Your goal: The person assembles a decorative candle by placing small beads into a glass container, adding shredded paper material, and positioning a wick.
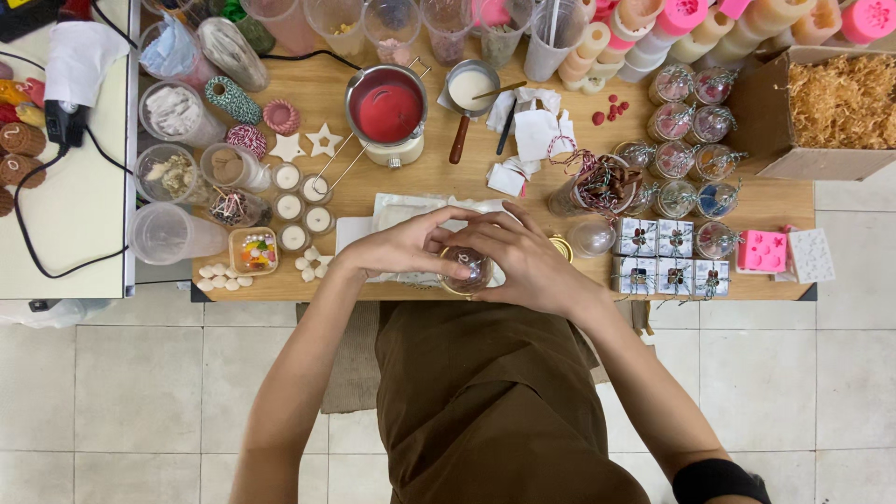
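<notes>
Hands meet at the near edge of the wooden table [411, 182], right in front of me. Far to my left stand clear plastic cups [168, 233] and small white tealights [294, 207]. My left hand [401, 247] curls around the left side of a small clear glass jar [467, 269], fingertips pressing its rim. The jar sits between both palms, mouth tipped toward me, so its axis runs roughly near to far. My right hand [527, 259] wraps the jar's right side more fully and seems the closer, firmer hold. Both hands are half closed on the glass, not fisted. Beyond them sits a pot of red wax [386, 107]; to the right, small wrapped boxes [670, 261] and a pink mould [762, 250].
</notes>
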